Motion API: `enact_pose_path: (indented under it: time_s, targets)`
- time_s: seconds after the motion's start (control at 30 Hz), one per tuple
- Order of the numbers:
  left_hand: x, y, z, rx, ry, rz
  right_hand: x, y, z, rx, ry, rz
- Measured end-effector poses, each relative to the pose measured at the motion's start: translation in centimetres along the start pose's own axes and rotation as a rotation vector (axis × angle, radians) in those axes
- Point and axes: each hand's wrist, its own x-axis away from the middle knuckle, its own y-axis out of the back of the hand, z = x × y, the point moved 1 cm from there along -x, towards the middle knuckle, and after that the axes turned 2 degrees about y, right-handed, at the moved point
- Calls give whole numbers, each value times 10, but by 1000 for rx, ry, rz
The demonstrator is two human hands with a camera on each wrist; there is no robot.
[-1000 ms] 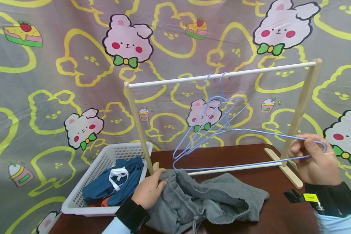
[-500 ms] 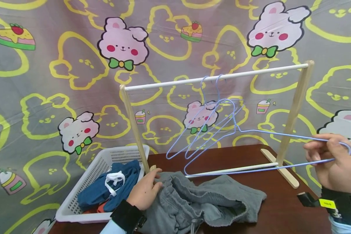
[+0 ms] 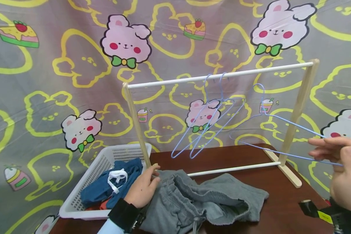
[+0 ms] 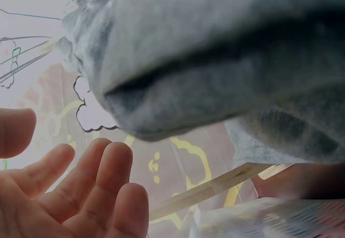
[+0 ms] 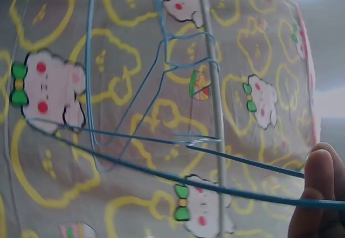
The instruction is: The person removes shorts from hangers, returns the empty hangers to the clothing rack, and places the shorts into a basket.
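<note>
A thin blue wire hanger [image 3: 292,123] runs out to the left from my right hand [image 3: 346,177], which holds its end with thumb and fingers at the right edge of the head view. The hanger's hook points up, apart from the rack's rail. My left hand [image 3: 143,188] is beside grey drawstring shorts [image 3: 169,198], which lie on the table with the waistband gaping. In the left wrist view, the fingers [image 4: 114,168] are loosely extended, with a gap to the grey cloth [image 4: 178,81]. Two more blue hangers [image 3: 221,86] hang from the white rail [image 3: 169,82].
Wooden posts [image 3: 299,110] carry the rack's rail, and a lower white bar [image 3: 237,169] crosses behind the shorts. At left stands a white basket [image 3: 84,214] holding dark blue clothing [image 3: 96,188] with a white cord, over something orange. The brown table [image 3: 245,154] lies beneath.
The held hanger has moved right with my right hand, away from the two hanging ones, and its hook now stands clear of them. My left hand and the shorts have barely shifted.
</note>
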Motion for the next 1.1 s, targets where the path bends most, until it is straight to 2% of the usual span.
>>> enact_pose_path:
  time_s: [0.07, 0.17, 0.3, 0.4, 0.67, 0.87, 1.1]
  targets:
    - [1, 2, 0, -4, -6, -13, 0, -10, 7, 131, 68, 37]
    - [0, 3, -2, -10, 1, -22, 3, -23, 16, 337, 156, 51]
    - [-3, 4, -5, -33, 29, -51, 9, -40, 18, 354, 187, 44]
    - [-4, 5, -7, -30, 38, -58, 11, -48, 15, 326, 189, 69]
    - [-4, -2, -9, -17, 41, -24, 14, -45, -2, 390, 178, 192]
    - [-3, -2, -11, 5, 61, -5, 18, -41, -23, 504, 110, 259]
    - [-3, 0, -10, 4, 72, -9, 37, -40, -44, 521, 20, 333]
